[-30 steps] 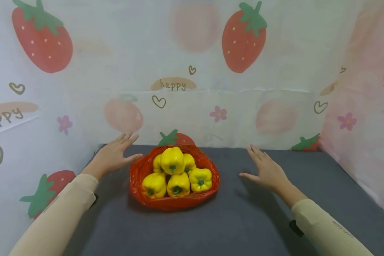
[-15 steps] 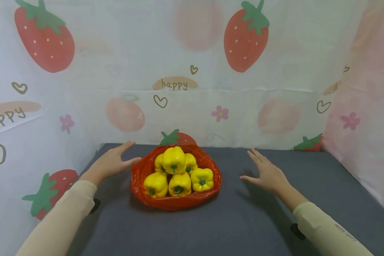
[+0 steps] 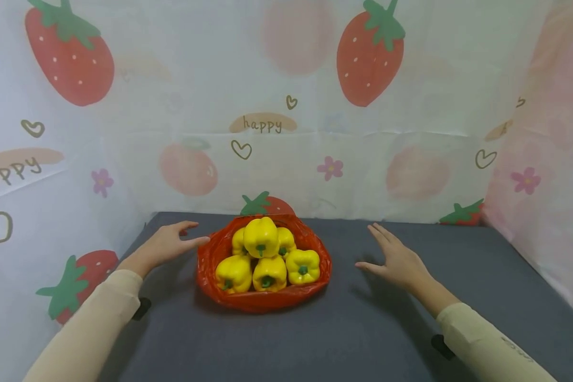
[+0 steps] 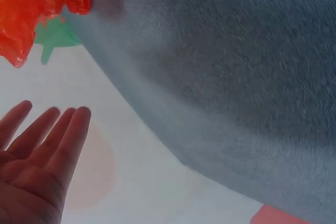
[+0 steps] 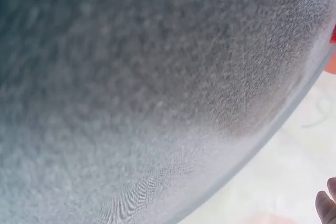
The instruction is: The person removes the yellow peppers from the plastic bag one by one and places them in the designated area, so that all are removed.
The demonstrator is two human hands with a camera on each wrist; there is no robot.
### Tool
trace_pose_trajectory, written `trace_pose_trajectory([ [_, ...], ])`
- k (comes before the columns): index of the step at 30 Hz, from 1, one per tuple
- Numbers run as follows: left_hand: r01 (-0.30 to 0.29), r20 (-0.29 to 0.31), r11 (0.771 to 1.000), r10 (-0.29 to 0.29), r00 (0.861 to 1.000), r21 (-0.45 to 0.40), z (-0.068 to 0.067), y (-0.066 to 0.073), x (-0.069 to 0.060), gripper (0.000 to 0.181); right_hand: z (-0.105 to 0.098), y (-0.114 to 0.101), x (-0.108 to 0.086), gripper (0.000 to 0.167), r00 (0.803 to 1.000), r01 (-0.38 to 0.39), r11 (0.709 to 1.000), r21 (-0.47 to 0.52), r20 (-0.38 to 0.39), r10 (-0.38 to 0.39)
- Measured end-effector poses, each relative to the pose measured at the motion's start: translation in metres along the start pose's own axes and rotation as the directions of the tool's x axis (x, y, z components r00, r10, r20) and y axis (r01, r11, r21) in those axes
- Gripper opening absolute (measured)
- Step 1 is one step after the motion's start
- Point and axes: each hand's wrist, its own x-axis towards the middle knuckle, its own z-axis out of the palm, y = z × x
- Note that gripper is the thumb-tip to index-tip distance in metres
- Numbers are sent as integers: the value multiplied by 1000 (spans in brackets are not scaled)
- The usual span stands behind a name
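Observation:
Yellow bell peppers [image 3: 261,237], several of them, are piled inside a red plastic bag [image 3: 262,302] with its mouth rolled open on the dark grey table. My left hand [image 3: 164,246] hovers at the bag's left side, thumb pointing at its rim; whether they touch cannot be told. In the left wrist view the left hand [image 4: 39,166] shows extended fingers and holds nothing, with the red bag [image 4: 31,9] above it. Off to the bag's right, my right hand [image 3: 401,262] is held over the table with fingers extended, empty. Only fingertips [image 5: 325,203] of it show in the right wrist view.
The grey table [image 3: 286,345] runs back to a white cloth wall [image 3: 277,175] printed with strawberries, hearts and flowers. Similar cloth walls stand on the left [image 3: 9,223] and right [image 3: 554,228]. Table surface lies between the bag and my right hand, and in front of the bag.
My left hand has lowered and its fingers, raised and spread before, are now bent more forward. The right hand has barely moved. The whole head view has shifted slightly.

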Motion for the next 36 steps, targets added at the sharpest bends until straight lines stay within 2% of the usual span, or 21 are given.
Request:
trace_pose_trajectory([
  [4,9,29,999,-8,1000,-49,4,-1,1,91,1,-2,0,93,1000,-13,1000,15,1,13],
  [10,40,37,992,-36,999,-120,9,-4,0,91,2,-8,0,93,1000,-18,999,39,0,18],
  [17,61,62,963,-47,997,-262,10,-2,0,86,7,-18,5,92,1000,-10,998,61,-10,11],
  [26,70,69,943,-50,996,-325,13,-1,-10,84,13,-31,14,91,999,-19,990,140,-41,25],
  [36,62,86,897,-27,996,-438,17,-2,-17,80,17,-46,22,89,998,-24,979,205,-50,35],
])
